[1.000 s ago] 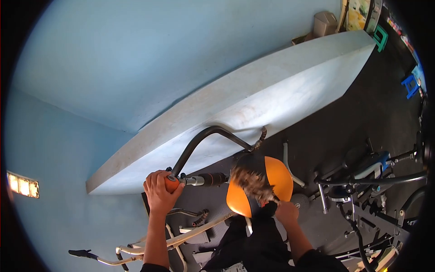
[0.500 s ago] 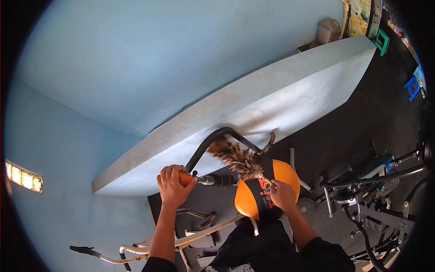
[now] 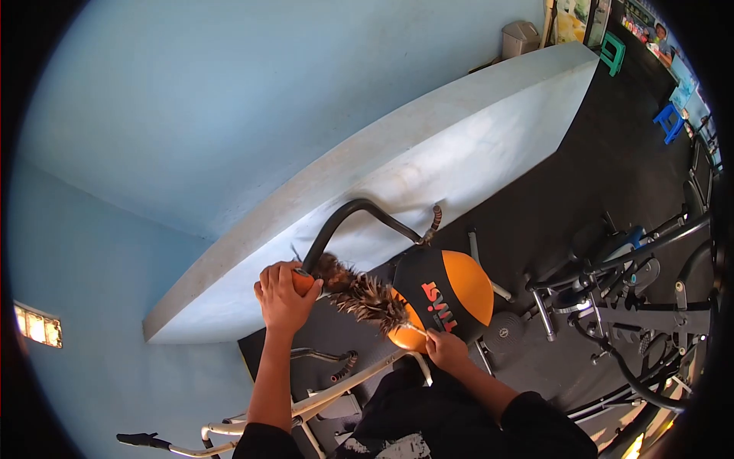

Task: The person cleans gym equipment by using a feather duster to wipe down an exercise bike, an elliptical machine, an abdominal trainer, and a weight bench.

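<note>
My left hand point(image 3: 284, 302) is closed around the orange-ended grip point(image 3: 303, 281) at the near end of a black curved handlebar point(image 3: 336, 218). In my right hand point(image 3: 449, 353) is the thin handle of a feather duster point(image 3: 371, 302). Its brown feathers point up and left, crossing in front of the machine's post and reaching close to my left hand. Just beyond my right hand is the machine's rounded orange and black part point(image 3: 468, 284), with "Twist" lettering on it. The duster's feathers hide part of its left side.
A low pale wall with a curved ledge point(image 3: 397, 126) runs behind the machine. Cream tubing point(image 3: 336, 395) lies at lower left. Other exercise machines point(image 3: 642, 314) stand on the right. Farther off are a green stool point(image 3: 612, 53), a blue stool point(image 3: 670, 122) and a person point(image 3: 660, 40).
The feather duster has swung left and down, from above the orange and black part toward the post near my left hand. My left hand keeps its grip; the view has shifted slightly.
</note>
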The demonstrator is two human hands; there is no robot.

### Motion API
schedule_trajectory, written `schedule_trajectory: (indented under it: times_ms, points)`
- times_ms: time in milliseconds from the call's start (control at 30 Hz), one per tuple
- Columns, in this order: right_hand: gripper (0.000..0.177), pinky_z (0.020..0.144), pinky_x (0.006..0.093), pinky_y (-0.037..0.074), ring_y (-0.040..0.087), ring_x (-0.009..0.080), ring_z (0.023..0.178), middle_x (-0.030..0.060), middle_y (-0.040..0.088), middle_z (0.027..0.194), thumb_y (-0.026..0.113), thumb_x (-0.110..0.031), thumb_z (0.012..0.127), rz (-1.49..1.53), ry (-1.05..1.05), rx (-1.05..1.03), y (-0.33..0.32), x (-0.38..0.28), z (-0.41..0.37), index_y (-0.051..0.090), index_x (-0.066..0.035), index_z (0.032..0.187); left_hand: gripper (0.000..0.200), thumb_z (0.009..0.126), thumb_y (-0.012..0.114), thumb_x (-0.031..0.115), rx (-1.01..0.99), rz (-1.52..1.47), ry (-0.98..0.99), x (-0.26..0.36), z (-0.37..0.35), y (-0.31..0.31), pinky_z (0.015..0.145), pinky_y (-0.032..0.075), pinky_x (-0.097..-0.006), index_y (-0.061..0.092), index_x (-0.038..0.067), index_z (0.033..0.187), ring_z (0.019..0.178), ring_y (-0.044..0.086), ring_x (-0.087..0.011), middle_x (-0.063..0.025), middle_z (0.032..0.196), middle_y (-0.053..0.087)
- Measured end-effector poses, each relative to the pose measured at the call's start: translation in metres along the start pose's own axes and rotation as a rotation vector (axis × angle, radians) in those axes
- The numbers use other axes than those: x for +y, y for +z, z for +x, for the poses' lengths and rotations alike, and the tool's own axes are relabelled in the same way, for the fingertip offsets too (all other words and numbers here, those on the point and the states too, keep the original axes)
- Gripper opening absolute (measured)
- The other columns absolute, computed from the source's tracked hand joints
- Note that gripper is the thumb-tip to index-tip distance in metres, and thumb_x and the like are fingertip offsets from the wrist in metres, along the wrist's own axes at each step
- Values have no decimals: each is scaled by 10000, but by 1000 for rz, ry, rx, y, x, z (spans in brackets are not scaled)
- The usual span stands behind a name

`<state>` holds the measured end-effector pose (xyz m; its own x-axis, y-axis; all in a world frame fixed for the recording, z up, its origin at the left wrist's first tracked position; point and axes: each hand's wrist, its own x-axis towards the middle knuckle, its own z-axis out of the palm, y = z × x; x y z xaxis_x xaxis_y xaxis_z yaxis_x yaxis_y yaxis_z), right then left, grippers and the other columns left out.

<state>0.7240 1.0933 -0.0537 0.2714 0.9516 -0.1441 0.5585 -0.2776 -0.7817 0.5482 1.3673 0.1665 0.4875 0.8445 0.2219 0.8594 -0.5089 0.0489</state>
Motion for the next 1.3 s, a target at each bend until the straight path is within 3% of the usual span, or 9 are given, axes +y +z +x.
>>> schedule_trajectory:
  times_ms: [300,400,500,600,700,800,967,1133,1300]
  points:
    - [197,689,532,524,660,424,766,218,668,790,559,-214,933,-21,186,182,70,5,3,650,-42,962,573,756,819,405,35,-128,26,-6,-6,-3,1031,330,-491,595,176,1232,1213,494,-298,-63,1180,591]
    - [196,701,531,524,657,439,777,232,669,808,554,-199,929,-20,318,129,109,33,2,651,-29,938,437,923,680,311,165,-892,7,-27,-16,-13,989,409,-397,561,75,1271,1157,545,-230,-79,1203,582]
    - [205,746,523,527,655,442,852,254,667,842,540,-181,931,-37,355,154,138,51,9,640,-3,933,339,1039,488,223,399,-1101,-120,-93,-38,30,995,417,-353,510,20,1310,1130,534,-198,-106,1210,560]
    - [209,772,526,525,661,433,885,246,680,879,531,-191,938,2,396,237,164,49,8,640,-14,960,401,1069,432,289,191,-970,-274,-132,-84,67,1008,419,-379,474,-5,1338,1152,529,-202,-121,1223,557]
    - [238,809,510,550,686,407,926,215,702,923,505,-207,955,-103,552,-17,186,70,2,625,-35,1068,510,1017,553,336,117,-386,31,-171,-128,111,942,475,-436,444,-1,1383,1110,593,-331,-202,1222,575]
    - [228,822,511,553,682,418,957,221,702,968,496,-197,958,-119,637,-31,177,38,-14,615,-47,1081,530,979,611,315,-9,-186,-41,-163,-136,102,909,498,-471,446,42,1404,1100,608,-392,-213,1230,589]
    - [185,792,562,528,671,464,890,270,687,901,503,-192,955,-47,726,8,160,-9,-108,614,-51,1000,512,965,623,329,-67,-166,-68,-182,-130,116,788,537,-509,451,143,1409,965,656,-412,-172,1150,632]
    - [249,786,513,557,698,389,946,224,699,976,505,-210,949,-233,619,-295,117,-48,-133,632,-99,1133,517,969,613,352,-110,-152,-119,-176,-129,110,781,538,-517,428,159,1412,949,658,-396,-167,1110,629]
    - [257,628,464,550,691,330,765,110,661,868,547,-235,946,-446,220,175,104,-55,-55,645,-164,1172,525,979,597,353,-140,-164,-121,-179,-133,112,800,533,-511,402,170,1431,985,652,-385,-160,1135,623]
